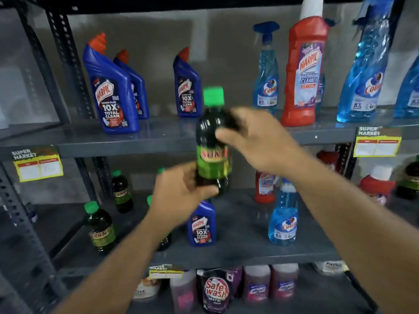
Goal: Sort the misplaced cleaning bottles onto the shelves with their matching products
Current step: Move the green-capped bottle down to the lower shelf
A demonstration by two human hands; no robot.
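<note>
dark green-capped bottle (213, 141) upright, held midair.

Light is dim and even, falling from above; soft shadows sit behind bottles on the far wall. Both hands smear with motion blur. Wide-angle distortion bows the shelf uprights (68, 64) at left and right edges. Dull glare streaks the upper shelf (158, 132).

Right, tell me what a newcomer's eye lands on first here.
First, the dark green-capped bottle held mid-frame by both hands: left hand at its base, right hand on its shoulder. Next, the tall red Harpic bottle among blue Colin sprays on the upper shelf, right.
</note>
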